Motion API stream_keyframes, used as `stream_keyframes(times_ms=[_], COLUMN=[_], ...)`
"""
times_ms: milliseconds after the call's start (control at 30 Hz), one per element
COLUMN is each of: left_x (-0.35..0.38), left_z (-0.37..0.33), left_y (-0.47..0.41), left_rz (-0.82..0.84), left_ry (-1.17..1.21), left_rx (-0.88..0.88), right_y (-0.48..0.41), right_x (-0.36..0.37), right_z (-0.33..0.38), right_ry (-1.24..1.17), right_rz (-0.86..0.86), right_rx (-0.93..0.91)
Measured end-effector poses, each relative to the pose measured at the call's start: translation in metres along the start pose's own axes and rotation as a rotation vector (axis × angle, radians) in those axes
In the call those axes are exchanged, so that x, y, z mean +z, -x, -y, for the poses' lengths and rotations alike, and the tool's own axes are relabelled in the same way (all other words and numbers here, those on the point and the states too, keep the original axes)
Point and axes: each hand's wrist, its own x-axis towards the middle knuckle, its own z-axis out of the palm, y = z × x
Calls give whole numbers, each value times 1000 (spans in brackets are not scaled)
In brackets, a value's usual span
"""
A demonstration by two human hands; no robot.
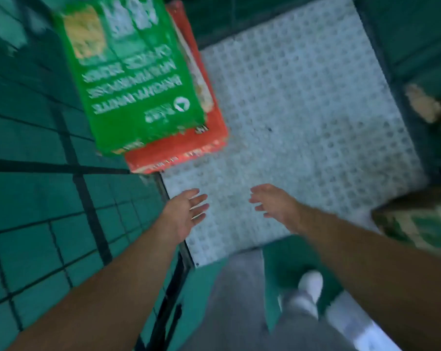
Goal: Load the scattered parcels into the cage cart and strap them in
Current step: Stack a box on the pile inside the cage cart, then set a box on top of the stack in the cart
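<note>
While both hands hovered empty above the near edge of the cage cart's floor point(315, 110), the left hand point(186, 214) showed its palm with the fingers point(198, 200) spread wide. The right hand point(272, 203) hung with its fingers loosely fanned, gripping nothing. Two parcels sat in the cart's far left corner, a green carton point(128, 79) lying on a red carton point(189, 150), close against the wire mesh side point(62, 173). The next parcel would best be carried with both hands under its base, then set flat and tight beside that stack, so a strap would find no gaps. A green-and-brown patterned parcel point(417, 221) showed at the right, though whether inside the cart could not be told. The floor was pale plastic, dimpled in a regular grid. The cartons were glossy printed card, rectangular and sharp-cornered. The mesh was thin dark wire in squares.
</note>
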Motion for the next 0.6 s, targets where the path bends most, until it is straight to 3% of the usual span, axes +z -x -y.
stream_keyframes(times_ms=[133, 367, 600], left_x=[76, 183, 281], left_z=[95, 200, 285], left_y=[17, 32, 1], left_rz=[129, 324, 231], left_ry=[-413, -1032, -1300], left_rx=[-164, -81, -10], right_y=[34, 94, 86], right_x=[-56, -122, -168], right_z=[-143, -321, -450], right_ry=[167, -41, -303], right_rz=[-75, -241, -254], right_rx=[194, 392, 374])
